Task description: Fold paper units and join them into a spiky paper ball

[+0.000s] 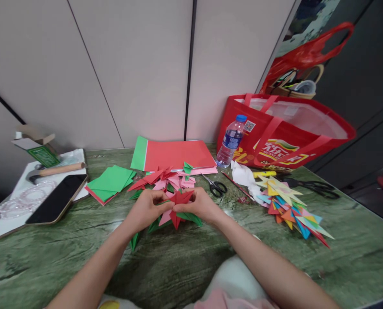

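Both hands meet over the green marbled table (pixel 49 253) and pinch a folded paper piece (pixel 180 198) of red and green points. My left hand (pixel 146 209) grips its left side with closed fingers. My right hand (pixel 200 205) holds its right side the same way. Loose pink, red and green folded triangles (pixel 168 180) lie just beyond the hands.
A green paper stack (pixel 110 182), red sheets (pixel 175 155), black scissors (pixel 215 186), a water bottle (pixel 231 141), a red tote bag (pixel 288 133) and a multicoloured triangle pile (pixel 291 208) surround the hands. At left lie a phone (pixel 58 198) and a hammer (pixel 54 171).
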